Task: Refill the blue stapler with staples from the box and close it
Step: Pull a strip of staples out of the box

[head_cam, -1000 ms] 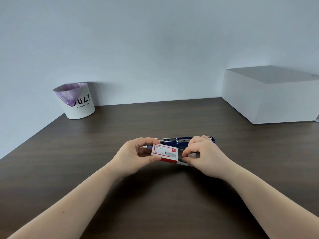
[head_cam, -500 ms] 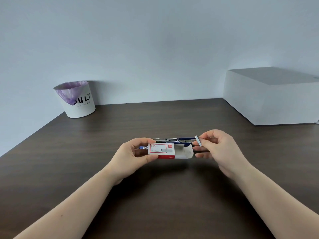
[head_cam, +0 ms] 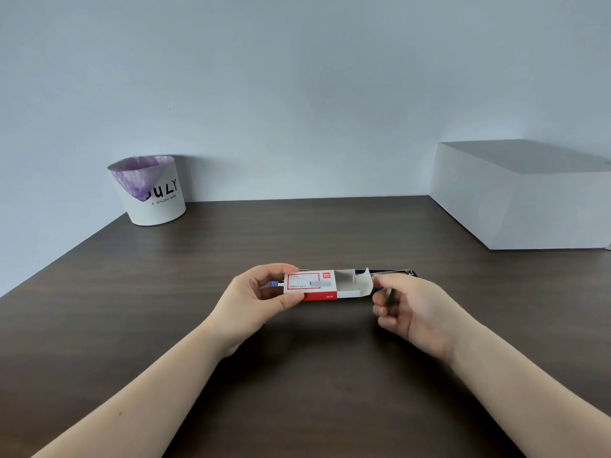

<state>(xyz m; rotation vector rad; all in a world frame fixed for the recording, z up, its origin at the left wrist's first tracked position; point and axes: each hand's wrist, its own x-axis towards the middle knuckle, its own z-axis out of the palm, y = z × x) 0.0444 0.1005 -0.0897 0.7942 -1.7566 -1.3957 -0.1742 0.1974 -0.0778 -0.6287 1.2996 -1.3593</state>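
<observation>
On the dark wood-grain table [head_cam: 297, 375], the left hand [head_cam: 254, 299] pinches the small cardboard staple box [head_cam: 317, 285], its tray slid out right. The right hand [head_cam: 413, 309] curls loosely; what it grips I cannot tell. The blue stapler [head_cam: 393, 273] lies just behind. Far: round bin [head_cam: 148, 190] left, white block [head_cam: 529, 196] right.

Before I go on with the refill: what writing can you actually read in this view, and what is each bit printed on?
"ULY" in large black letters, the first letter hidden by the purple liner: on the white bin.
"A STYLISH ...": small line under it, last word blurred.
"24/6": on the red side strip of the staple box.
Red logo and the other lines on the box's top face: too small to read.
</observation>
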